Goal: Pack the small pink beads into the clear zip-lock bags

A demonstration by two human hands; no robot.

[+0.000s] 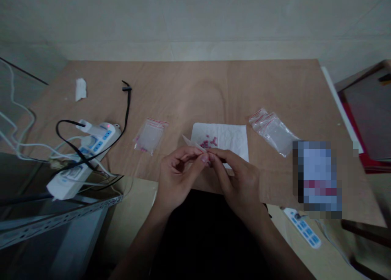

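Close to the table's front edge, my left hand [182, 172] pinches a small clear zip bag [192, 143] between thumb and forefinger. The thumb and forefinger of my right hand [240, 176] are closed at the same bag's edge, and the fingertips of both hands meet. Just behind them lies a white paper towel [233, 139] with several small pink-red pieces [206, 143] on its left half. To the left, another zip bag [151, 135] lies flat with a few pink pieces in its lower corner. My fingers partly hide the bag I hold.
Several flat clear zip bags [273, 131] lie at the right, beside a blurred-out device [319, 174]. A power strip [99, 147] with tangled cables sits at the left edge, and a black strap [127, 104] runs near it. White paper scrap [81, 89] lies at the back left.
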